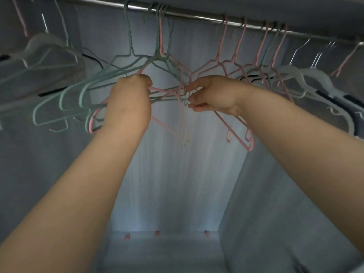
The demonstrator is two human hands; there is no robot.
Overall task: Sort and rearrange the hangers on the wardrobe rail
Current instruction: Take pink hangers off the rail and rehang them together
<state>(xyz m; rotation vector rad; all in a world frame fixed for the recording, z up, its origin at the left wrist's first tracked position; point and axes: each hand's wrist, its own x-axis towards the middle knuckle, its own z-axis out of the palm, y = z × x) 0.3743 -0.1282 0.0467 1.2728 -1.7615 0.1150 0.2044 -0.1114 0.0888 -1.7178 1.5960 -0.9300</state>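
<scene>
A metal wardrobe rail (197, 13) runs across the top. Several green wire hangers (82, 91) hang at the middle left, with one pink hanger (92, 119) mixed in among them. Several pink hangers (238, 62) hang further right. My left hand (128, 99) grips the bunch of green hangers and the pink one by their lower bars. My right hand (210, 93) is just to the right, its fingers half curled and touching the tangled bar ends at the middle. What the right fingers hold is not clear.
Thick pale plastic hangers hang at the far left (39, 50) and far right (315, 79). The wardrobe's grey back wall (177, 174) and floor (167, 253) lie below. Three small pink pegs (157, 233) sit along the floor's back edge.
</scene>
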